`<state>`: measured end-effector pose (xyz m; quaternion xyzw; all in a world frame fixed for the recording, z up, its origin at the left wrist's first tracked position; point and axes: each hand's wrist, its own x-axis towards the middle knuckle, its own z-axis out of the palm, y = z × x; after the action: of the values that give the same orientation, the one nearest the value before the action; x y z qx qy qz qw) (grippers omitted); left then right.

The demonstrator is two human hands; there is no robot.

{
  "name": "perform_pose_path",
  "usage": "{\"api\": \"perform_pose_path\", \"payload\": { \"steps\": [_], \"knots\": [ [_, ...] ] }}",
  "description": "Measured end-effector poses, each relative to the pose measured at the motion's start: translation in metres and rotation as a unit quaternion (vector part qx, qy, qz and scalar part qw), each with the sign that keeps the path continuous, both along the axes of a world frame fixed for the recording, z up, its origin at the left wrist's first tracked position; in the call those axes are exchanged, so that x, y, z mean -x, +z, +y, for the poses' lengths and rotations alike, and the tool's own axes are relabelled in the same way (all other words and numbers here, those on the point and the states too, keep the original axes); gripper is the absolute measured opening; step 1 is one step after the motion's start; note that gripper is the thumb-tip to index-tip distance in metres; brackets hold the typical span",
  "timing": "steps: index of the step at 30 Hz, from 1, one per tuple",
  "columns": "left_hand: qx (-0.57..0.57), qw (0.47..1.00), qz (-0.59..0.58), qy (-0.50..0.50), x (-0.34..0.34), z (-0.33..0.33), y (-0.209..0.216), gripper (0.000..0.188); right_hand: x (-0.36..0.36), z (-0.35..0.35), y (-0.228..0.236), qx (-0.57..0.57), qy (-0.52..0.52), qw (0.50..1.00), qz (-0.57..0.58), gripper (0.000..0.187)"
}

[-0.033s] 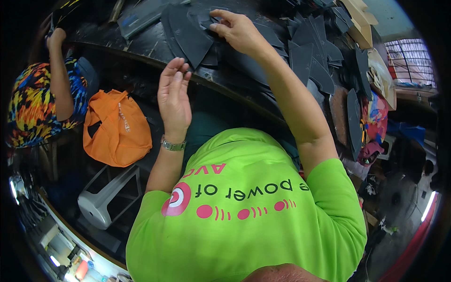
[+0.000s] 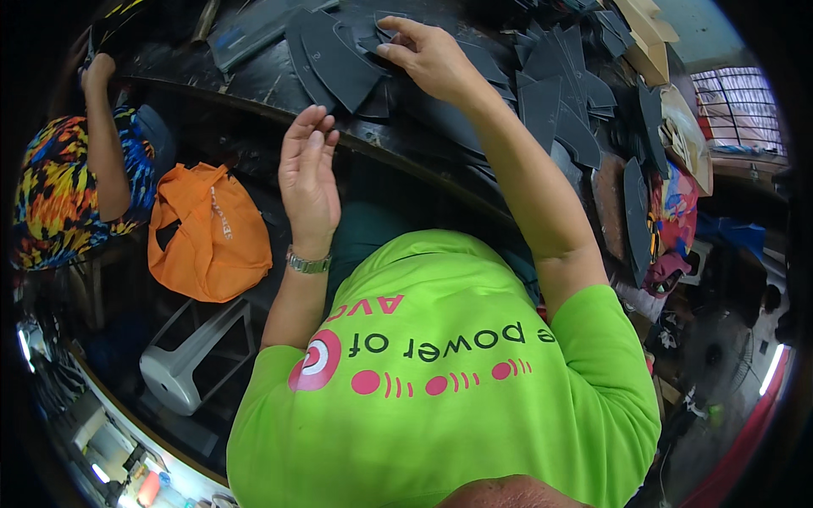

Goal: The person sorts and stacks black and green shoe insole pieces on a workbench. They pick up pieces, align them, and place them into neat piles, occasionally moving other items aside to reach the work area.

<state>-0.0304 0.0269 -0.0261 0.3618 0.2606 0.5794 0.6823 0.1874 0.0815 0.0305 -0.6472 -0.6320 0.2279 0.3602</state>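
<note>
My left hand (image 2: 311, 178) is raised beside the near edge of the dark table, its fingers stretched out and nothing in them. Just beyond its fingertips, a few dark grey curved flat pieces (image 2: 340, 63) overlap on the tabletop. My right hand (image 2: 428, 59) reaches over the table to the right of these pieces. Its index finger and thumb point left and stand apart, close to a small dark piece; whether they touch it is hard to see. The other right fingers are curled under and partly hidden.
More dark flat pieces (image 2: 555, 85) lie heaped on the table's right side, near an open cardboard box (image 2: 648, 42). A clear ruler-like sheet (image 2: 254, 41) lies at the back left. An orange bag (image 2: 212, 233) and grey stool (image 2: 174, 368) stand left; a co-worker's arm (image 2: 106, 157) is beyond.
My left hand has shifted slightly left. The curved pieces sit a little farther from the table's near edge. My right hand has hardly moved.
</note>
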Motion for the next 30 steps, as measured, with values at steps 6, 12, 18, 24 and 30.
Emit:
{"api": "perform_pose_path", "payload": {
  "steps": [6,12,18,24,30],
  "knots": [
    [-0.028,0.995,0.096,0.001,0.007,-0.008,-0.005,0.026,-0.051,-0.081,0.017,0.064,0.010,0.997,0.043,0.044],
    [-0.201,0.939,0.267,-0.075,-0.013,-0.021,0.003,0.029,-0.061,-0.155,0.022,0.100,0.004,0.967,-0.236,0.064],
    [-0.273,0.860,0.422,-0.090,-0.036,-0.029,0.020,0.048,-0.055,-0.176,0.001,0.042,-0.016,0.969,-0.241,0.064],
    [-0.228,0.868,0.427,-0.114,-0.049,-0.029,0.022,0.040,-0.060,-0.192,-0.003,0.023,-0.022,0.985,-0.169,0.063],
    [-0.226,0.886,0.386,-0.125,-0.069,-0.038,0.017,0.033,-0.072,-0.214,-0.002,0.027,-0.022,0.989,-0.145,0.060]
  ]
}}
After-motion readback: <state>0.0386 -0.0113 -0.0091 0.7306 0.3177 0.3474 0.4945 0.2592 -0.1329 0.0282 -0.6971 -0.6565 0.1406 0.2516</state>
